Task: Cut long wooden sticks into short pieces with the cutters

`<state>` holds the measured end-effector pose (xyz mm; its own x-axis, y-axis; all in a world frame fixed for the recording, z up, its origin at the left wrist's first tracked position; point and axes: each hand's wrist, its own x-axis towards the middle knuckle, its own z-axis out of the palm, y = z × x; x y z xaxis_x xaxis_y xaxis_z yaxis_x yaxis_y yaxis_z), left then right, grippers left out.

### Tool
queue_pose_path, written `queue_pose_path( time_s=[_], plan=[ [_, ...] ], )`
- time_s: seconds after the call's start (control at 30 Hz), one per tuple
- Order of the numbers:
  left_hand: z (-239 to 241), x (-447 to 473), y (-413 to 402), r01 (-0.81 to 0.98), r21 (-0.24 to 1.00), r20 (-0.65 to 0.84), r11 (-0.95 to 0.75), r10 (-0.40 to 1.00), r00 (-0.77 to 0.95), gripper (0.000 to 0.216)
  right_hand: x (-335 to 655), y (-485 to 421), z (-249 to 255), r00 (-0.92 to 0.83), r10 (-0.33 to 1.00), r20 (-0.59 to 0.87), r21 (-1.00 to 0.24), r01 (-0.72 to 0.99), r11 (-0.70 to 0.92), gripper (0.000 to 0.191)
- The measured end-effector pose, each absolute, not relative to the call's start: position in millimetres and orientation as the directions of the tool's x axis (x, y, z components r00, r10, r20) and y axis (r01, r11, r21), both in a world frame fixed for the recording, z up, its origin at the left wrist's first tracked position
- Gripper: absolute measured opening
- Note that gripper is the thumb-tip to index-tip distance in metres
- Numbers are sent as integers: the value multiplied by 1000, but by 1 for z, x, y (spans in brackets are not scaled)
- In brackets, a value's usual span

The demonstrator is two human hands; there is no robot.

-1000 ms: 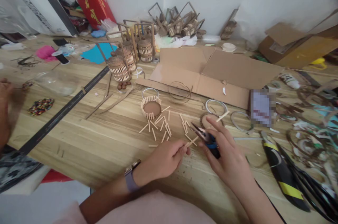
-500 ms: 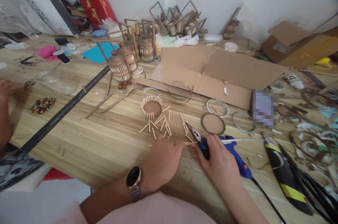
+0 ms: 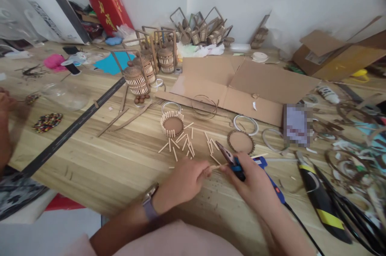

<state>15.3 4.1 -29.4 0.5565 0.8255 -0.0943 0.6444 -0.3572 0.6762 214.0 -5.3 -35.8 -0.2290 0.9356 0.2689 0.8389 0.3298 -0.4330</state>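
Note:
My left hand point(image 3: 183, 179) pinches one end of a thin pale wooden stick point(image 3: 215, 166). In my right hand point(image 3: 253, 177) is a pair of pliers point(image 3: 226, 153) with blue grips, the jaws pointing up and left; its thumb and fingers also touch the stick's other end. Short cut sticks point(image 3: 187, 143) lie scattered just beyond my hands. Behind them stands a small round base ringed with upright sticks point(image 3: 172, 124). To its right lies a flat round disc with a dark rim point(image 3: 240, 142). A blue glue gun point(image 3: 276, 189) is partly hidden behind my right hand.
Flattened cardboard point(image 3: 211, 73) spans the table's middle. Finished little baskets point(image 3: 135, 79) stand at the back left. Black-and-yellow cutters point(image 3: 319, 195) and black scissors point(image 3: 346, 207) lie on the right. Another person's hand point(image 3: 6, 101) is at the left edge, near a pile of beads point(image 3: 47, 122).
My left wrist has turned, so the watch face now shows edge-on. The stick is more visible between my hands, and the pliers have shifted slightly right.

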Motion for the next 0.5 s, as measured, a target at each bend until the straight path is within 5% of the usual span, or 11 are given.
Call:
queue_pose_path(
  time_s=[0.17, 0.33, 0.5],
  plan=[
    [-29, 7, 15, 324, 946, -206, 12, 794, 572, 43, 228, -6, -19, -258, 955, 144, -620, 728, 291, 20],
    [-39, 14, 14, 189, 972, -225, 137, 769, 599, 49, 217, -12, -20, -359, 931, 66, -687, 660, 304, 10],
    [-43, 18, 10, 243, 958, -276, 154, 729, 627, 50, 210, -12, -30, -375, 927, 25, -693, 662, 287, 30]
  ],
)
